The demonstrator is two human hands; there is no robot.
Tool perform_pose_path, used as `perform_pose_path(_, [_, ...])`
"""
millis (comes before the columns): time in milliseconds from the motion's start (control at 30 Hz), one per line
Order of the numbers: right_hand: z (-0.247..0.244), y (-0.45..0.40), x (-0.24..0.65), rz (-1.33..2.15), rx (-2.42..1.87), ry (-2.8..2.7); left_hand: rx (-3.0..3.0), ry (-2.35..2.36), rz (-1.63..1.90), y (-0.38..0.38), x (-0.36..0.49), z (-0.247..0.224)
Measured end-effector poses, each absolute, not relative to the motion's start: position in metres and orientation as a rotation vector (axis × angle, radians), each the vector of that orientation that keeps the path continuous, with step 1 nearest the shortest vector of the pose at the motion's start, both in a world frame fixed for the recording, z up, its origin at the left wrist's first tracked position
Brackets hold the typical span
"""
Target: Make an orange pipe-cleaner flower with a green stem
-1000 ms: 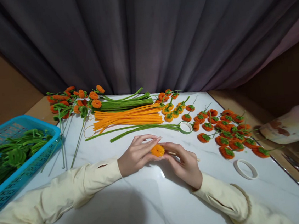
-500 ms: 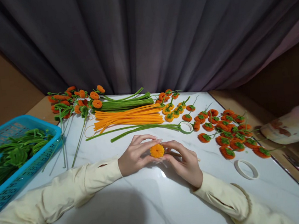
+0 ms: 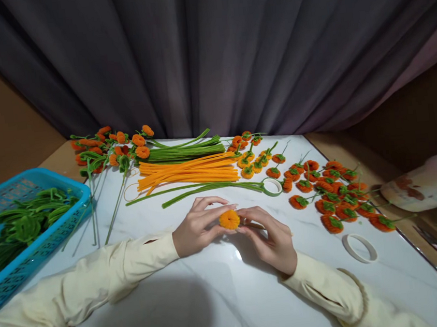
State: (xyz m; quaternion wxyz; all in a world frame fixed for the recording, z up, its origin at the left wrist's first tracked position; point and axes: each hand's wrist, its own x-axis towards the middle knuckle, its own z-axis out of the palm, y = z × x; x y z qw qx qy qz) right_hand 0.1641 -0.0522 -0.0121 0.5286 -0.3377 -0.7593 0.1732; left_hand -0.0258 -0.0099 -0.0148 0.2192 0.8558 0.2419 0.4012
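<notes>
Between my two hands is a yellow-orange pipe-cleaner flower, its round face with a small dark centre turned toward me. My left hand pinches its left edge between thumb and fingers. From the other side, the fingertips of my right hand close on its right edge. A thin stick-like piece lies partly hidden behind the right fingers. Just beyond my hands lie loose green pipe-cleaner stems and a roll of green tape. Behind those is a bundle of yellow-orange pipe cleaners.
At left stands a blue basket of green pipe-cleaner pieces. Finished orange flowers lie at the back left. Many orange flower heads cover the right side, near a white ring. A cup tilts at the right edge.
The flower has tilted slightly, so its face looks a little flatter. My right fingers have shifted slightly around its edge; my left hand has barely moved.
</notes>
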Motion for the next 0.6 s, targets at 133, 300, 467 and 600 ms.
perform_pose_path(133, [-0.0108,-0.0516,0.1639,0.377,-0.79,-1.849,2.374,0.639,1.119,-0.0093,-0.0248,-0.0136])
perform_pose_path(300, [-0.0103,-0.0508,0.1656,0.317,-0.75,-1.894,2.352,0.617,1.133,-0.0093,-0.0243,-0.014])
perform_pose_path(467, [-0.0147,-0.0519,0.1634,0.332,-0.785,-1.912,2.252,0.682,1.097,-0.01,-0.0237,-0.0144])
perform_pose_path(600, [-0.0057,-0.0498,0.1679,0.349,-0.835,-1.867,2.007,0.771,1.097,-0.0068,-0.0222,-0.0124])
